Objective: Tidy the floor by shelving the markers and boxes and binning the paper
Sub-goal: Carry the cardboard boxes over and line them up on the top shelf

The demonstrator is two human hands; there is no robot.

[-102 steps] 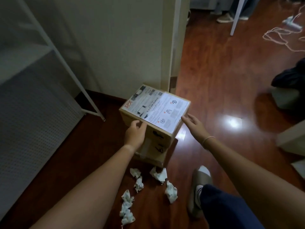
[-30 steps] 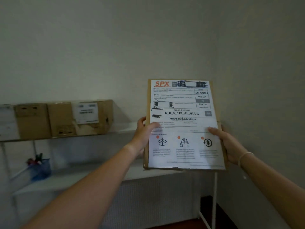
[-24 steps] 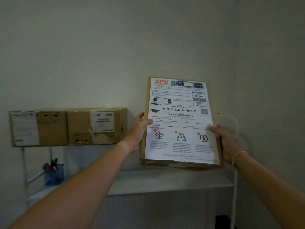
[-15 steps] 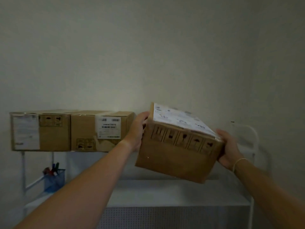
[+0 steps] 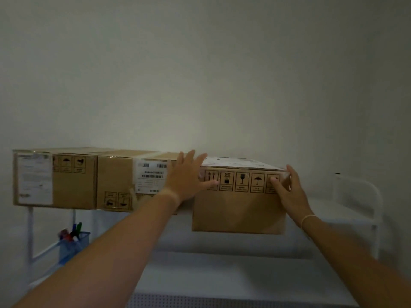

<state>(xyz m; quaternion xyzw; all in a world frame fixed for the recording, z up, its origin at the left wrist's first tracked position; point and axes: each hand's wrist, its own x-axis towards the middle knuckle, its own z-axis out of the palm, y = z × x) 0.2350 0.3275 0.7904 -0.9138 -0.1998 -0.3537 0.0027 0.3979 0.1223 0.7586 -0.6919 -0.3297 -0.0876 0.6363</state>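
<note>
A cardboard box (image 5: 239,210) sits at the right end of the top shelf (image 5: 347,210) of a white metal rack, level, with its near face showing a row of black handling symbols along the upper edge and a white shipping label on its top. The box's near face overhangs the shelf edge, so it seems only partly pushed in, though the blur makes that hard to judge.

The left hand (image 5: 186,176) lies against the upper left corner of this box with fingers straight and spread, the thumb stretched across the symbol row; its grip is loose and flat, pressing rather than clasping. The right hand (image 5: 288,190) cups the box's upper right corner, fingers bent over the near face and the edge, so that grip holds the box. A thin band circles the right wrist.

Just left of the held box, touching or nearly touching it behind the left hand, stands a second cardboard box (image 5: 131,181) with a barcode label on its near face. Further left, tight against that one, is a third cardboard box (image 5: 55,178) with a large white sheet on its left side.

Below the shelf, at the far left, a blue mesh holder (image 5: 72,243) hangs on the rack frame with several markers (image 5: 74,230) standing in it. A lower white shelf (image 5: 222,276) runs across the bottom, with a perforated panel beneath. A plain pale wall (image 5: 200,74) fills the background.
</note>
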